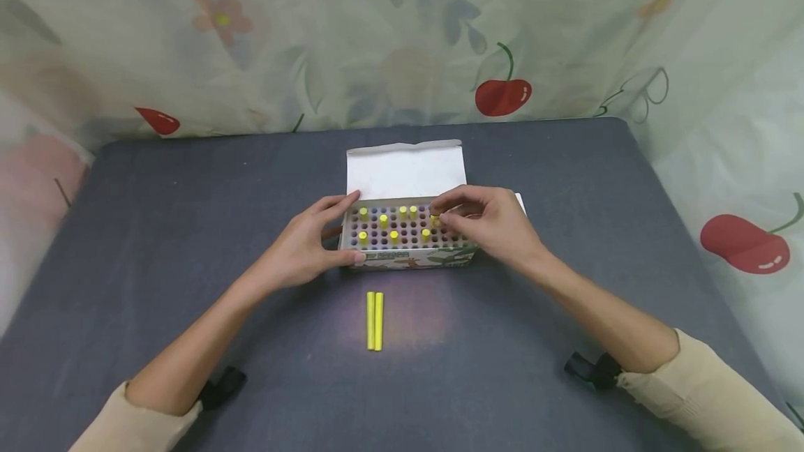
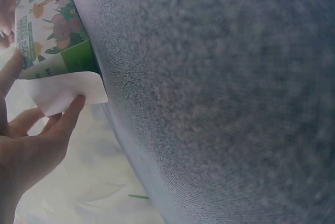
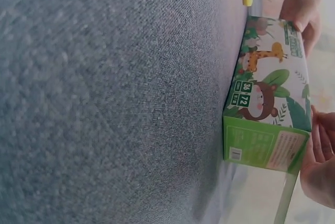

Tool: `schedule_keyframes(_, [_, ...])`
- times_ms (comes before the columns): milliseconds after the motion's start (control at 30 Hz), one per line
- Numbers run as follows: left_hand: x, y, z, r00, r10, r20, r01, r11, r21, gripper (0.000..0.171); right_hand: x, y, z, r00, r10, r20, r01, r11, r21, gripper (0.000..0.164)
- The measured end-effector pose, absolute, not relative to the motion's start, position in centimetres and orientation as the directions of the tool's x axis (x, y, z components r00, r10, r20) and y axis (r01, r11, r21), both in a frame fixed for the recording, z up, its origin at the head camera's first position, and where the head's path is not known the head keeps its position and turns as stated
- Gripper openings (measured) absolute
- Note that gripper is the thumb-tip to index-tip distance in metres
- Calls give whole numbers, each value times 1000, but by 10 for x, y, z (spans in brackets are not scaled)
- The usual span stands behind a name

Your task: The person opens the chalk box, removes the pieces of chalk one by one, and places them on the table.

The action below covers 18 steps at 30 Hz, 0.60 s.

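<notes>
Right grip [image 1: 497, 218]: pinched a yellow stick [image 1: 435, 221]
Left grip [image 1: 306, 241]: clamped on box [image 1: 411, 259]
Upright sticks [image 1: 393, 236]: seven stood placed
Loose sticks [image 1: 379, 321]: two lay unplaced on near counter [image 1: 188, 229]

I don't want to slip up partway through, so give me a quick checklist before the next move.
1. Lid open: ok, it is folded back.
2. Box steadied: ok, the left hand grips its left end.
3. Hold on the stick: ok, the right hand pinches a yellow stick at the holes.
4. That stick fully seated: cannot tell, the hand partly covers it.
5. Free holes available: ok, many show empty.
6. Table clear in front of the box: not ok, two loose sticks lie side by side there.
</notes>
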<state>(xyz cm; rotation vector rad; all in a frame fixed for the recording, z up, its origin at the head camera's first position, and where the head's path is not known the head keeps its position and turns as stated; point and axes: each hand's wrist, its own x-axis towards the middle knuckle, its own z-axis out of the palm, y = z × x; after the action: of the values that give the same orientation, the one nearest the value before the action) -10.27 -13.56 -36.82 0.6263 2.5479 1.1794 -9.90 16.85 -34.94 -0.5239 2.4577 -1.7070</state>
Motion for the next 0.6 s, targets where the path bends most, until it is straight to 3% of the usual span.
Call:
schedule_keyframes(267, [-103,-135,-367,-872,486,-59,266,572,776,95,-102,167,-350,-953,-291,85,-211,436,-875,16])
schedule_keyframes(600, [-103,-136,-368,-872,487,-52,268,564,781,95,-108,157,-339,-947,-311,-82,-152,657,-738,16])
